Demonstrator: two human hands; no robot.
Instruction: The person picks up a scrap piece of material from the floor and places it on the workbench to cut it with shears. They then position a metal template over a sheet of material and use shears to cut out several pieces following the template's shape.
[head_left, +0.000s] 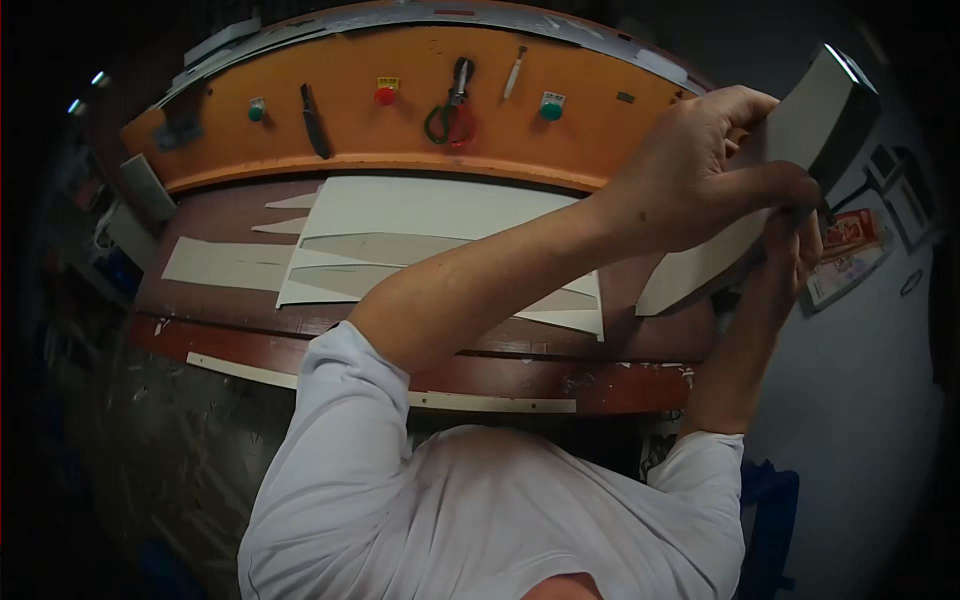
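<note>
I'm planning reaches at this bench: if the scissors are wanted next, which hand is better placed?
Probably the left hand: it is nearer the scissors on the orange panel, with the right hand farther off. Both seem to hold the pale piece, so the left would first have to let go.

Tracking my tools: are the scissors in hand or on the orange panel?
On the orange panel: the scissors rest against it, untouched.
</note>
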